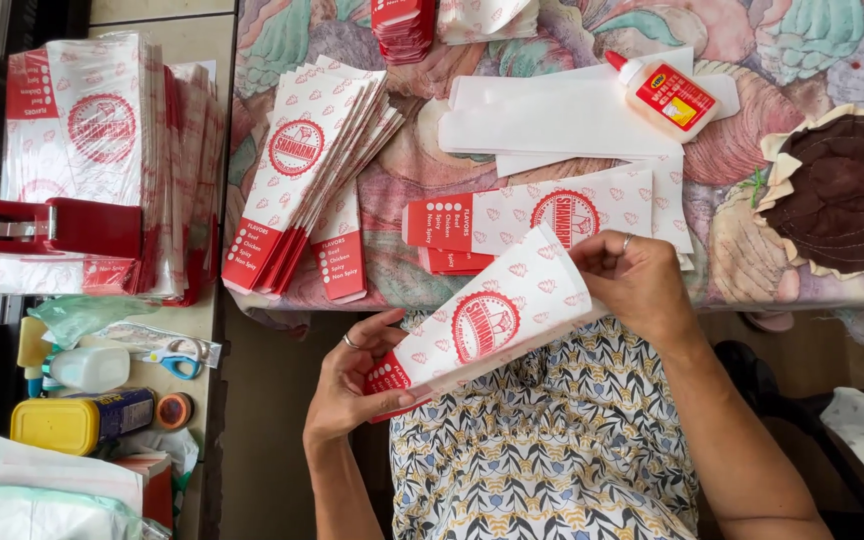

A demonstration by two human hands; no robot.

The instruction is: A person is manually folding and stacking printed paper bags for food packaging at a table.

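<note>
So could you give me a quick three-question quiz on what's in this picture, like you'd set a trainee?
1. True or false: both hands grip the same paper sleeve.
2. Which hand holds the sleeve's red end: A) the left hand or B) the right hand?
3. Fill in: the glue bottle lies on plain ____ sheets.

Key: 1 true. 2 A; the right hand pinches the white end. 3 white; the bottle lies on its side on the floral tablecloth's far part, beyond another printed sleeve.
</note>
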